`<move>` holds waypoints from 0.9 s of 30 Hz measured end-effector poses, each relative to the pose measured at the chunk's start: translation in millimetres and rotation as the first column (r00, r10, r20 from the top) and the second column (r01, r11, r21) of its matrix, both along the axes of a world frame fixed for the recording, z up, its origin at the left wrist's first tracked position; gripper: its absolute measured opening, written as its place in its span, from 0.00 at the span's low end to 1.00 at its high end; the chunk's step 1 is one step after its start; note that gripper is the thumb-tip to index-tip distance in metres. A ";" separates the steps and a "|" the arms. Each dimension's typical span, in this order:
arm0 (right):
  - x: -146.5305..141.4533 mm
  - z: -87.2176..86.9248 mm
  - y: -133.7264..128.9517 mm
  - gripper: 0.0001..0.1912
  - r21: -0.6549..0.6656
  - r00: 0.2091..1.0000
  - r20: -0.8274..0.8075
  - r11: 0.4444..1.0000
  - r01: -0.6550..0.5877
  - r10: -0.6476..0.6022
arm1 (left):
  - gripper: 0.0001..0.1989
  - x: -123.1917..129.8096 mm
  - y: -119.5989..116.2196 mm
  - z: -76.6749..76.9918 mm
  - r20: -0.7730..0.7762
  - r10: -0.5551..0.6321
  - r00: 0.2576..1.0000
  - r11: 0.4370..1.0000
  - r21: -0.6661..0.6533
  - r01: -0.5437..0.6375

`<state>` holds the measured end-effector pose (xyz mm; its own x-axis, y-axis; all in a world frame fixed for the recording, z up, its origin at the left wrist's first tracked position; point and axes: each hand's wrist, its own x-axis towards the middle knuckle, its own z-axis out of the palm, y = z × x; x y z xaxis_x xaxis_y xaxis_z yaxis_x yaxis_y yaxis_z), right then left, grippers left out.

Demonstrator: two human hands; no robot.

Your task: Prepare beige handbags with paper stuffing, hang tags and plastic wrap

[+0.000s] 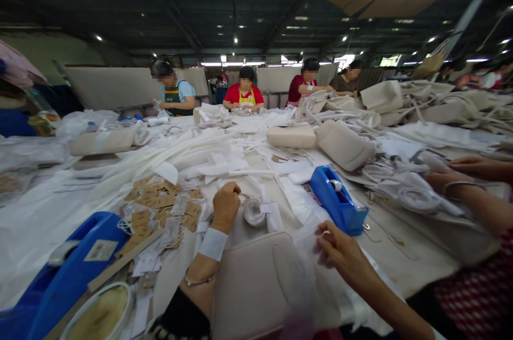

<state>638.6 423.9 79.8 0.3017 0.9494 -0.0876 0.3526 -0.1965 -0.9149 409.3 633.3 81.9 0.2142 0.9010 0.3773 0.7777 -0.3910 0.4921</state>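
A beige handbag (252,281) lies in front of me, its near end at the lower edge of the view. Beyond its far edge my left hand (226,205) is closed, with a white band round the wrist. What its fingers hold is hidden. Right beside it sits a coiled strap (254,211) in pale wrapping. My right hand (336,246) is at the bag's right side, its fingers pinched at a thin translucent sheet (306,254). Motion blurs the sheet's lower part. Past the right hand stands a blue tape dispenser (334,198).
Brown paper tags (154,195) lie heaped at left, near a second blue tape dispenser (76,270) and a round tub (100,313). Further bags (344,145) and white wrapping strips cover the table. A co-worker's hands (452,174) handle wrapped straps at right. Several people work across the table.
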 end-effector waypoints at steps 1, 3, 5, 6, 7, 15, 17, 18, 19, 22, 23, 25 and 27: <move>-3.8 -1.7 -1.5 0.19 -0.022 1.000 0.019 1.000 -0.010 0.010 | 0.13 1.0 -0.1 0.0 -0.025 -0.026 0.999 0.999 -0.042 0.025; -11.2 0.1 -4.0 0.29 -0.064 0.998 0.059 0.998 -0.028 0.032 | 0.13 3.3 0.6 -2.1 -0.065 -0.080 0.995 0.992 -0.105 0.073; -18.6 5.6 -4.4 0.38 -0.088 0.995 0.078 0.995 -0.046 0.053 | 0.14 5.1 2.1 -6.2 -0.098 -0.133 0.986 0.980 -0.159 0.116; -22.1 8.2 -3.8 0.41 -0.090 0.996 0.058 0.994 -0.059 0.064 | 0.14 5.4 3.1 -8.5 -0.110 -0.160 0.981 0.973 -0.185 0.138; -25.6 10.1 -2.9 0.45 -0.090 0.997 0.010 0.993 -0.074 0.075 | 0.15 5.3 4.2 -10.8 -0.119 -0.188 0.975 0.965 -0.209 0.160; -31.7 2.3 -0.6 0.48 -0.029 0.785 -0.616 0.997 0.065 -0.069 | 0.17 -3.7 18.3 -19.7 -0.080 -0.406 0.910 0.876 -0.318 0.362; -21.6 6.3 -2.5 0.46 -0.004 0.758 -0.646 0.994 0.110 -0.087 | 0.20 -3.9 21.6 -20.7 -0.061 -0.404 0.913 0.871 -0.332 0.363; -15.2 10.4 -3.9 0.46 0.007 0.750 -0.657 0.994 0.110 -0.078 | 0.22 -3.3 22.7 -21.4 -0.057 -0.397 0.916 0.871 -0.340 0.356; -8.5 15.4 -5.5 0.47 0.014 0.741 -0.669 0.996 0.092 -0.059 | 0.23 -2.5 23.3 -22.3 -0.056 -0.388 0.920 0.871 -0.350 0.346; 11.8 31.9 -10.8 0.51 -0.019 0.703 -0.711 0.999 -0.037 0.013 | 0.25 0.4 23.8 -25.4 -0.060 -0.367 0.928 0.868 -0.381 0.318; 18.3 36.7 -12.3 0.51 -0.041 0.693 -0.720 0.995 -0.087 0.031 | 0.26 1.2 23.9 -26.5 -0.059 -0.360 0.931 0.867 -0.391 0.311; 30.2 44.3 -13.7 0.47 -0.084 0.693 -0.718 0.982 -0.169 0.058 | 0.28 2.1 24.8 -28.9 -0.049 -0.352 0.935 0.861 -0.409 0.303; 39.8 50.7 -12.3 0.41 -0.124 0.719 -0.692 0.972 -0.201 0.060 | 0.30 2.1 26.5 -30.9 -0.032 -0.350 0.936 0.851 -0.429 0.303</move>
